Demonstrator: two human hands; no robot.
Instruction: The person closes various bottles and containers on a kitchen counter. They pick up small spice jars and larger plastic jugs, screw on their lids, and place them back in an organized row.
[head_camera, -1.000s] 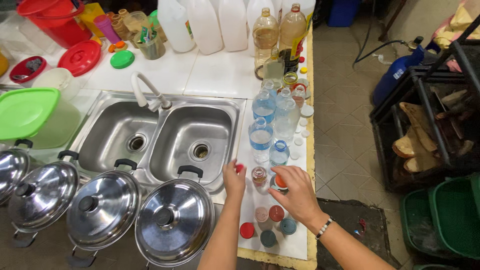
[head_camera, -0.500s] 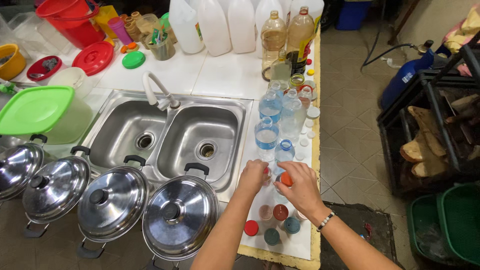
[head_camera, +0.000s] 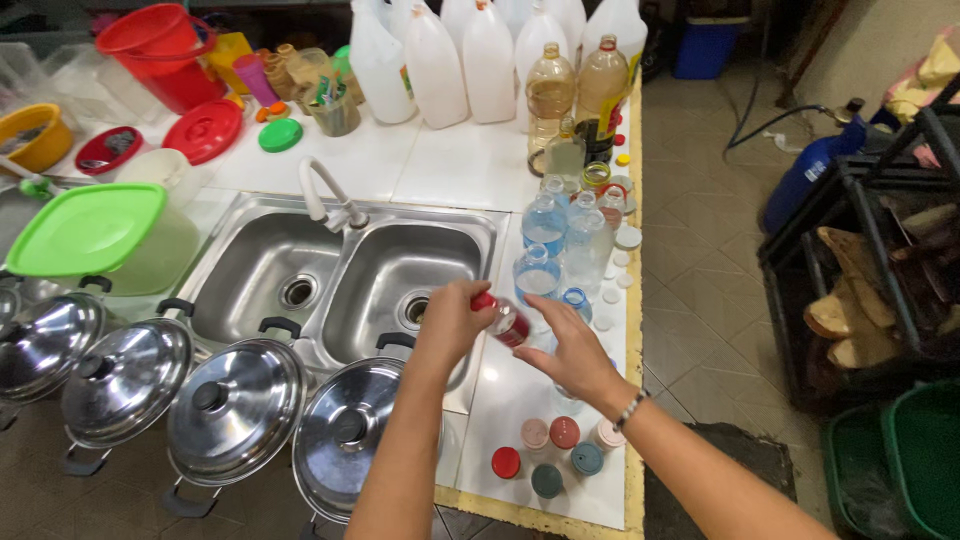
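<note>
Basically, your left hand (head_camera: 452, 322) gripped the red cap (head_camera: 484, 301) while your right hand (head_camera: 570, 352) clasped the small bottle (head_camera: 510, 327); probably light, slippery, best held mid-body.

The double sink (head_camera: 260, 262) is brushed stainless steel with a dull sheen; at its 7 o'clock the pot lids (head_camera: 235, 410) are polished steel, mirror-bright, with matt black plastic knobs. The counter (head_camera: 450, 155) is glossy white tile. The left hand (head_camera: 452, 320) and right hand (head_camera: 568, 350) hold a small clear bottle (head_camera: 510, 325), shiny, with a smooth red plastic cap. At 12 o'clock stand translucent matt plastic jugs (head_camera: 435, 65).
</note>
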